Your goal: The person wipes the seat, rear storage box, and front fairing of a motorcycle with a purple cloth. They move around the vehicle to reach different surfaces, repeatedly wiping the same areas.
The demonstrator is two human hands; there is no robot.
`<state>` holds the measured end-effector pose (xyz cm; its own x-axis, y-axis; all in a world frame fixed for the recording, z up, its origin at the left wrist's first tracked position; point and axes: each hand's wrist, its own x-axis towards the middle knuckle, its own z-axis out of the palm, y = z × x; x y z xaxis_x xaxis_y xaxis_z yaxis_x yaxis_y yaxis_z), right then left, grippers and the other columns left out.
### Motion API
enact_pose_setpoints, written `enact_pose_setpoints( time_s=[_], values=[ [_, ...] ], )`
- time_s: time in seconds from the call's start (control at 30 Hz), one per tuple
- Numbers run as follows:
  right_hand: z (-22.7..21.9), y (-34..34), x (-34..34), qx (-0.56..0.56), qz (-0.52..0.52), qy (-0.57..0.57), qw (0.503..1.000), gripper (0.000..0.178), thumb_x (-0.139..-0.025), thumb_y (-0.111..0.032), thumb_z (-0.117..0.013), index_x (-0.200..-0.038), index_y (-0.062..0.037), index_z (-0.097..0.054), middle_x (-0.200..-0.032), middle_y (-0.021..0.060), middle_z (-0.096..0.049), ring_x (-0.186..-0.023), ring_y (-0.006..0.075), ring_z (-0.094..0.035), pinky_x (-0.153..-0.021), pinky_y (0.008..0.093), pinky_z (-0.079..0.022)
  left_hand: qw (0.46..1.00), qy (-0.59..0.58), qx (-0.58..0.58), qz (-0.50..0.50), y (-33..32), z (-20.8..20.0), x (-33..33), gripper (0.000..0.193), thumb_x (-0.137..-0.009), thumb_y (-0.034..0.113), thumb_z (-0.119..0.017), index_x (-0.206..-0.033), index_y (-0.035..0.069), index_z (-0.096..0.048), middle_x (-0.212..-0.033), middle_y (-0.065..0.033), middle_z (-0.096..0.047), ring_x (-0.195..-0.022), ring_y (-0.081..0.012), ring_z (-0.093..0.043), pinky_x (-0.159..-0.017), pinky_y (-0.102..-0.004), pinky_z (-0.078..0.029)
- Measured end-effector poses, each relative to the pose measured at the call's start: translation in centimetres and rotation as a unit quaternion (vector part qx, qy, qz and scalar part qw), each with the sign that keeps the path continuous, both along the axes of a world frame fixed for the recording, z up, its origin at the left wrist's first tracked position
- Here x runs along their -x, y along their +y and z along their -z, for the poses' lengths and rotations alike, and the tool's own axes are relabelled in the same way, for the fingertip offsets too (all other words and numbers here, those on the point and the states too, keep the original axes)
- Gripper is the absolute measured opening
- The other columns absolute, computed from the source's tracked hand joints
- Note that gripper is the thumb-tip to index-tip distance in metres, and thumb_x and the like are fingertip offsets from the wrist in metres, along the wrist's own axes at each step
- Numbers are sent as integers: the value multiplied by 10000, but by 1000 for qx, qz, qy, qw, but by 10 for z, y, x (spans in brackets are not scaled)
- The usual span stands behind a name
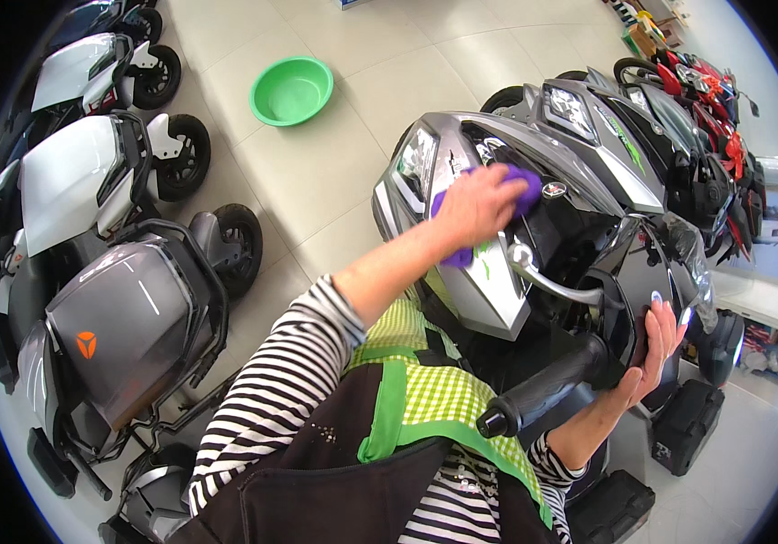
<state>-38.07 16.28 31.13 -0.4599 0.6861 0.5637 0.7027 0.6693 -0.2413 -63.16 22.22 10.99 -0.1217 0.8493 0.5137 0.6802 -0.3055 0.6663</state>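
Observation:
My left hand (480, 210) presses a purple cloth (522, 189) against the front fairing of a silver and black motorcycle (489, 295). Part of the cloth hangs below the palm over the silver panel. My right hand (650, 349) lies with fingers stretched along the glossy black cover (640, 272) behind the handlebar and holds nothing. Between my arms, the black handlebar grip (548, 390) points toward my body, with a silver lever (552, 283) just beyond it.
More motorcycles (579, 113) stand close together at the right, red ones (711, 86) farther back. Along the left is a row of parked motorcycles, the nearest one grey (126, 313). A green basin (291, 92) sits on the tiled floor ahead. Black cases (686, 426) are at the lower right.

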Motion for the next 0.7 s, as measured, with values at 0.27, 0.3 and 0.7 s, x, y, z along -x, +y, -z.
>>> enact_pose_setpoints(
  time_s=[0.27, 0.3, 0.7],
  values=[
    [4, 1, -2, 0, -4, 37, 999, 725, -941, -644, -379, -1248, -29, -610, -1274, 146, -625, -1270, 335, -517, -1161, 548, -105, 986, -10, 114, -122, 41, 38, 45, 273, -850, 241, -586, -1101, 164, -661, -1059, -140, -596, -972, -347, -611, -796, -473, -524],
    [4, 1, -2, 3, 7, 39, 999, 731, -936, -646, -388, -1290, -36, -582, -1310, 156, -601, -1293, 342, -497, -1164, 550, -110, 988, -14, 97, -116, 42, 41, 46, 283, -850, 239, -586, -1113, 161, -657, -1067, -142, -597, -974, -349, -609, -796, -476, -520],
    [-4, -62, 88, 93, 348, 364, 859, 667, -968, -276, -529, -1498, 39, -274, -1534, 192, -321, -1428, 299, -302, -1172, 412, -214, 928, 36, -63, 364, 69, -16, 23, 472, -806, 212, -672, -1269, 171, -594, -1240, -145, -536, -1048, -334, -558, -872, -455, -452]
  ],
)
